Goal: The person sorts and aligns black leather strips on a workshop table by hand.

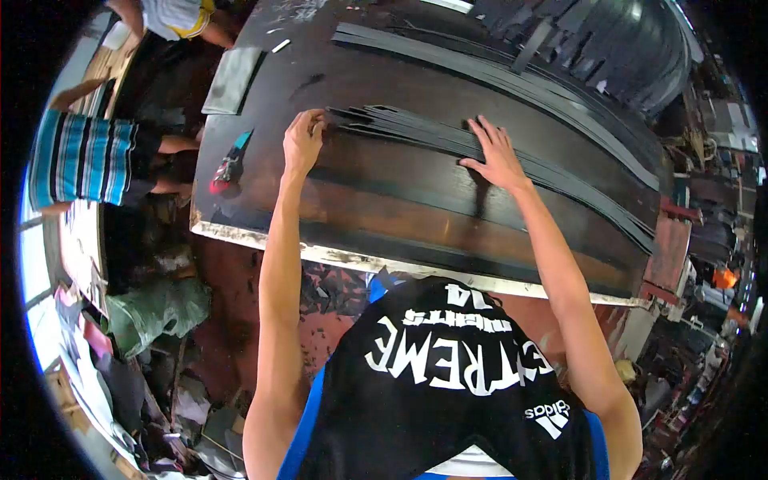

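A bundle of long, thin dark strips (416, 132) lies across the table, its layers fanned apart toward the left end. My left hand (303, 146) is closed at that end, with fingers curled and a strip's tip seemingly pinched between them; the fingertips are partly hidden. My right hand (498, 154) rests over the bundle further right, fingers spread and palm down, gripping nothing. Left of my left hand, a cutter knife (230, 164) with a red-and-black handle and a teal part lies on the tabletop.
Another long stack of strips (480, 66) runs along the table's far side. Folded grey material (233, 80) sits at the left corner of the dark table (384, 232). A large dark roll or heap (616, 56) stands behind. Two people, one in a striped shirt (84, 158), are at the left.
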Tool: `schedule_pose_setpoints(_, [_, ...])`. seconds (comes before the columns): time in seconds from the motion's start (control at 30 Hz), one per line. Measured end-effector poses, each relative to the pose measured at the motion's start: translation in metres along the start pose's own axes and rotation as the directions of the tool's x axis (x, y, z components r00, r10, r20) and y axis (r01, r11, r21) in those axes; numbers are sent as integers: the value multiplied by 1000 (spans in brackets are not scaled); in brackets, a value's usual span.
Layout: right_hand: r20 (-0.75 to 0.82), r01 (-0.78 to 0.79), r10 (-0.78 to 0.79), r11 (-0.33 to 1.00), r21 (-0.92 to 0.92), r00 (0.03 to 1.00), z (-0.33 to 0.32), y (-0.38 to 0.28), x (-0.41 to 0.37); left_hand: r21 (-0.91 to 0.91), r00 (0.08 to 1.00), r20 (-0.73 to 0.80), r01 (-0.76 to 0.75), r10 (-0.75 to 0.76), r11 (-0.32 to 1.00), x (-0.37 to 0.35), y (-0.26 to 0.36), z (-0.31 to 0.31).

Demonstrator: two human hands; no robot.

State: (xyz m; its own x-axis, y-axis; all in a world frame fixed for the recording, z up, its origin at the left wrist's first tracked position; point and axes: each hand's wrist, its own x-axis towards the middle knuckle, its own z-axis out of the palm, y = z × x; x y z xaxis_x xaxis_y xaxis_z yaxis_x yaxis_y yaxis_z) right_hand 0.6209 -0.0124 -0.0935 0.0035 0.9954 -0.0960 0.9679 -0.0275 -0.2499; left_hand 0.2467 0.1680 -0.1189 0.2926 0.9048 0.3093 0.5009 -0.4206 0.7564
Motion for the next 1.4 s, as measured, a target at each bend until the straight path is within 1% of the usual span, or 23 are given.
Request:
schedule_pose_setpoints(0.1, [-8,0,0,1000,16,1000,-1,-1,0,62,1000,-3,4,-4,998,9,-16,-10])
schedule_pose_setpoints(0.13, [7,-25,25,1000,-3,1000,-2,-3,-1,52,1000,2,20,-21,998,10,-15,-13])
schedule_pose_setpoints(0.17, [12,-8,8,1000,0,1000,-3,-5,-1,62,999,-10,31,-31,998,11,-13,-15])
schedule_pose_setpoints(0.23, [4,-13,13,1000,-8,1000,-3,-5,-1,16,973,169,159,-159,987,11,-13,-18])
schedule_pose_setpoints(0.27, [16,-13,13,1000,2,1000,-3,-4,-1,40,981,152,114,-119,993,10,-20,-15])
schedule_pose_setpoints(0.3, [20,-2,2,1000,2,1000,-2,-2,-1,43,981,144,122,-127,992,10,-19,-16])
schedule_pose_setpoints(0.4, [12,-10,10,1000,15,1000,1,2,-4,78,992,118,42,-51,996,12,-17,-15])
schedule_pose_setpoints(0.43, [13,-4,4,1000,12,1000,0,3,-4,77,992,112,45,-54,996,14,-15,-15])
schedule_pose_setpoints(0.5, [-5,-1,1,1000,-14,1000,-2,1,-5,164,982,53,-187,181,969,18,-14,-10])
schedule_pose_setpoints(0.53, [-3,6,-6,1000,-17,1000,-3,-1,-5,128,976,70,-214,206,968,23,-14,-7])
schedule_pose_setpoints(0.57, [-39,18,-19,1000,-11,999,-4,-3,-6,130,977,64,-209,202,969,27,-14,-4])
schedule_pose_setpoints(0.6, [-76,31,-31,1000,-5,997,-5,-5,-7,137,963,106,-259,246,956,31,-16,-1])
schedule_pose_setpoints(0.63, [-75,37,-37,999,-7,996,-7,-8,-6,143,946,147,-309,289,940,34,-17,2])
schedule_pose_setpoints(0.67, [-73,43,-43,999,-11,996,-8,-10,-6,154,945,182,-299,271,942,36,-19,5])
schedule_pose_setpoints(0.7, [-71,48,-50,999,-17,996,-9,-11,-6,155,947,175,-296,268,943,37,-21,6])
schedule_pose_setpoints(0.77, [-87,58,-59,998,-19,994,-10,-14,-6,143,937,241,-293,254,945,42,-24,11])
schedule_pose_setpoints(0.9, [-121,72,-74,997,-16,990,-8,-21,-5,139,928,242,-323,284,936,45,-25,15])
schedule_pose_setpoints(0.97, [-128,96,-95,995,6,987,-9,-26,-5,122,910,366,-253,193,960,49,-20,12])
schedule_pose_setpoints(1.1, [-163,108,-104,994,16,981,-1,-25,-1,105,898,383,-272,214,957,63,3,-7])
schedule_pose_setpoints(1.2, [-204,108,-98,993,40,974,-1,-26,-1,80,899,317,-343,302,936,73,23,-18])
schedule_pose_setpoints(1.27, [-223,108,-97,993,39,970,-1,-26,1,84,900,323,-337,294,938,80,35,-23])
schedule_pose_setpoints(1.33, [-274,110,-82,990,88,958,-2,-24,1,87,899,329,-333,289,939,82,34,-21])
schedule_pose_setpoints(1.4, [-277,105,-72,989,107,958,-4,-24,1,112,898,282,-380,337,918,84,30,-16])
